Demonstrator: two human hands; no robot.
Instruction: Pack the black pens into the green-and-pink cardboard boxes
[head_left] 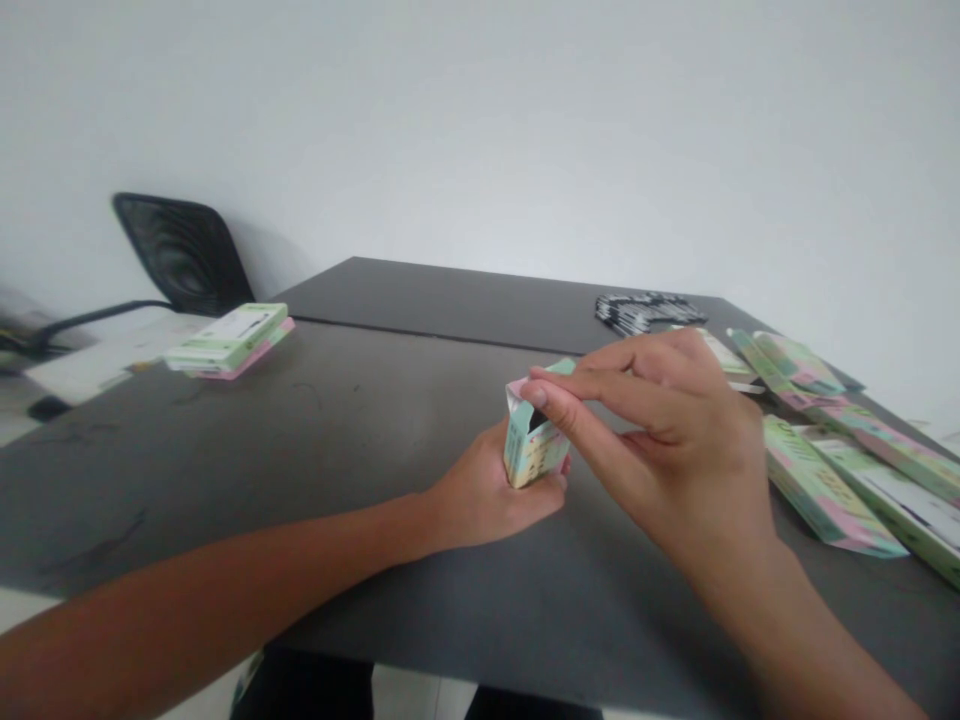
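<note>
A small mint-and-pink printed cardboard carton [531, 445] stands upright, with its top open and a dark gap showing. My left hand [480, 490] grips it from below and around its base. My right hand [675, 430] is above it, and its thumb and forefinger pinch the carton's top flap [555, 368]. Part of the carton's top is hidden behind my right fingers. Several flat printed cartons [821, 490] of the same colours lie on the dark table [300, 540] to the right of my right hand.
A stack of flat green-and-pink cartons [229, 338] lies at the table's far left edge. A pile of black-and-white flat items [649, 312] sits at the back. A black chair [180, 255] stands beyond the left edge, and a white wall rises behind.
</note>
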